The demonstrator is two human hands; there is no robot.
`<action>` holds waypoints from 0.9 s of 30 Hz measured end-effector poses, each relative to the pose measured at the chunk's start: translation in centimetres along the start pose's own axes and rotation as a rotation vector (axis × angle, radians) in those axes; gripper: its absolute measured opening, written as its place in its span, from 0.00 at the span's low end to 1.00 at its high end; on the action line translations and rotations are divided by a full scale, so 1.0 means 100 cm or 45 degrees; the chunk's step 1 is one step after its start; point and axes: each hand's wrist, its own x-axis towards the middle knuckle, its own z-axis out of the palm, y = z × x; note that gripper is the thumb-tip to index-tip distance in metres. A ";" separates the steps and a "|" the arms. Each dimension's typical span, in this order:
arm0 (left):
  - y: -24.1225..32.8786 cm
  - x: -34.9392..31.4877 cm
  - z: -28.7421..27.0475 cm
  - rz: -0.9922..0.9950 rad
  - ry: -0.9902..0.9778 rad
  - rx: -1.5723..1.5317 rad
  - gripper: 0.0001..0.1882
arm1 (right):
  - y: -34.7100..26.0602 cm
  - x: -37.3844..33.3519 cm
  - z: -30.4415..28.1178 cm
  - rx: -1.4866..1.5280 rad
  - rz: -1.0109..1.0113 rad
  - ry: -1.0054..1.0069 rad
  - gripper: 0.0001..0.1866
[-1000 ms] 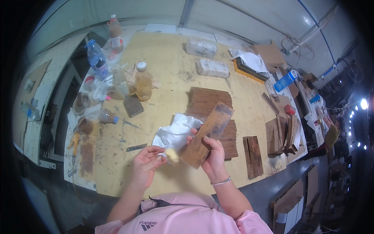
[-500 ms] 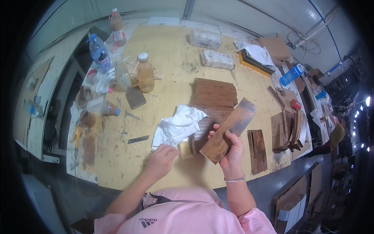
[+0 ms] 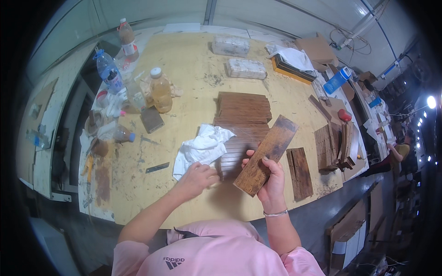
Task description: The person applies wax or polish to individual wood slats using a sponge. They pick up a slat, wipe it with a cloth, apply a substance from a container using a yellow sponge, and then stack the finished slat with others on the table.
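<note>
My right hand (image 3: 271,179) grips a flat wooden board (image 3: 267,154), thumb on its upper face, fingers around its far edge. The board is tilted, brown with dark patches. My left hand (image 3: 199,181) is low over the table beside a crumpled white cloth (image 3: 202,146). Its fingers are curled together, and what they hold is hidden beneath them. Beyond both hands, several brown boards (image 3: 244,106) lie in a stack, the nearer ones partly behind the held board. Another dark board piece (image 3: 300,172) rests just right of my right hand.
Bottles, including one of amber liquid (image 3: 160,92), stand at the left beside a dark block (image 3: 152,119). A flat blade (image 3: 157,167) lies left of the cloth. Two wrapped blocks (image 3: 246,68) sit at the back. More boards (image 3: 326,145) and a blue bottle (image 3: 337,80) are at the right.
The view has shifted slightly. My left hand has moved over the small pale yellow piece that lay by its fingertips, which is now mostly hidden. The held board has turned a little more upright.
</note>
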 end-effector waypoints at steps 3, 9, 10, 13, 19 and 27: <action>0.002 -0.003 -0.003 0.014 0.001 -0.002 0.17 | 0.001 0.001 -0.001 0.083 0.021 -0.012 0.20; 0.044 -0.015 -0.037 -0.225 0.332 -0.368 0.22 | 0.002 0.007 -0.002 0.094 -0.031 0.048 0.25; 0.051 -0.016 -0.044 -0.308 0.408 -0.500 0.24 | 0.002 0.006 0.001 0.097 -0.061 0.055 0.25; 0.072 0.003 -0.069 -0.307 0.755 -0.471 0.26 | 0.003 0.003 0.015 0.134 -0.128 0.095 0.23; 0.081 0.023 -0.072 -0.351 0.882 -0.386 0.27 | 0.009 0.001 0.033 0.191 -0.227 0.080 0.25; 0.092 0.014 -0.068 -0.331 0.906 -0.388 0.25 | 0.013 0.001 0.034 0.270 -0.289 0.021 0.23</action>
